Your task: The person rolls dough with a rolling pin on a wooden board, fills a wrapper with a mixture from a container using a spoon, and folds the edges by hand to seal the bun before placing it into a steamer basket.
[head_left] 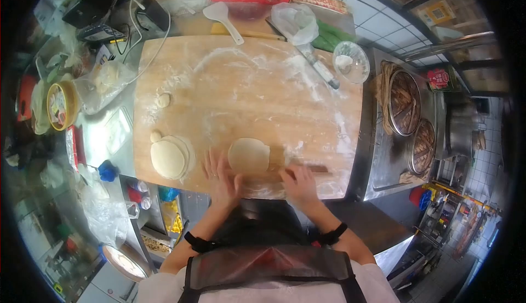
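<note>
A floured wooden board (246, 89) fills the middle of the head view. Near its front edge lies a round flat dough wrapper (248, 154). My left hand (221, 176) rests flat beside the wrapper's left edge, fingers spread. My right hand (298, 182) presses on a thin wooden rolling pin (312, 168) that lies across the wrapper's near right side. A stack of rolled wrappers (169, 158) sits at the board's left front. Two small dough pieces (163, 100) (156, 136) lie on the board's left side.
Behind the board are a white scoop (221, 17), a plastic bag (296, 21), a second rolling pin (320, 68) and a glass bowl (350, 61). Steamer baskets (405, 103) stand at right. A yellow bowl (61, 105) and cluttered bags sit at left.
</note>
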Demonstrator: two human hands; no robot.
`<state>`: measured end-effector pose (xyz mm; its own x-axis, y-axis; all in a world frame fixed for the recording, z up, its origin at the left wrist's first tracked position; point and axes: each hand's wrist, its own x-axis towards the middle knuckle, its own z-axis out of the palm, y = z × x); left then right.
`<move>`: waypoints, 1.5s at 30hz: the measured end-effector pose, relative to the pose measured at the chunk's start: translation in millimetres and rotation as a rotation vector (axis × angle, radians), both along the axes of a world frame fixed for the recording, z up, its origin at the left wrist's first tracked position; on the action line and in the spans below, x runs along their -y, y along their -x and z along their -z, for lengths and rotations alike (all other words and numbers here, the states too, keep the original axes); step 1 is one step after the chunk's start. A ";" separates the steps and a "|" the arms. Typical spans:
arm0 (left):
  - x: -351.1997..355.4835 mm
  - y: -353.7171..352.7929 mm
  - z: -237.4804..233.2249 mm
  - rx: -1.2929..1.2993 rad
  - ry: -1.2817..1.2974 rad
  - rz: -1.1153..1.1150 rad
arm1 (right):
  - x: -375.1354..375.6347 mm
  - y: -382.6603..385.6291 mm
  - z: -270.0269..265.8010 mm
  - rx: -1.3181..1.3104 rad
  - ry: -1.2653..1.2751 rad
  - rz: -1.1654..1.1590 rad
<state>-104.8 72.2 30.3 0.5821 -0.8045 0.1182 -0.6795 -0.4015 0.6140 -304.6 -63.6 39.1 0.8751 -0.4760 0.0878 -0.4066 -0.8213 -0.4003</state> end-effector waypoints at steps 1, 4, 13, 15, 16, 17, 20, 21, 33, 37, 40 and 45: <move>-0.3 -6.2 -0.2 0.002 -0.006 -0.003 | -2.7 -3.0 3.0 0.002 -0.006 -0.003; 33.6 -36.0 3.2 0.144 -0.137 0.123 | 6.8 -18.7 4.0 -0.065 0.098 0.084; 169.9 -87.1 -23.7 0.276 0.272 0.022 | 120.4 -63.7 -7.4 -0.032 0.344 0.310; 138.5 -79.8 -26.2 -0.053 0.201 -0.046 | 118.5 -67.2 -9.4 0.016 0.276 0.309; 122.1 -76.1 -21.3 -0.045 0.098 -0.060 | 112.5 -69.7 -9.7 0.052 0.139 0.241; 108.4 -72.3 -14.4 -0.037 -0.004 -0.073 | 108.0 -72.7 -9.3 0.089 0.003 0.174; 92.2 -51.5 -9.2 -0.004 -0.179 -0.106 | 98.7 -85.6 -7.2 0.018 -0.008 0.124; 90.0 -47.7 -2.7 -0.002 -0.182 -0.119 | 98.7 -87.4 -4.5 0.020 -0.011 0.110; -38.3 -89.6 -23.3 -0.213 0.126 -0.459 | 98.1 -84.3 7.0 -0.012 0.095 0.143; -72.6 -146.9 -14.0 -0.015 -0.031 -0.635 | 103.4 -83.1 13.9 0.020 0.112 0.120; -57.8 -185.3 -8.4 0.211 -0.074 -0.595 | 111.5 -67.4 10.5 0.028 0.065 0.220; -38.6 -214.4 -9.2 -0.067 -0.226 -0.312 | 119.4 -10.0 4.9 -0.035 0.028 0.550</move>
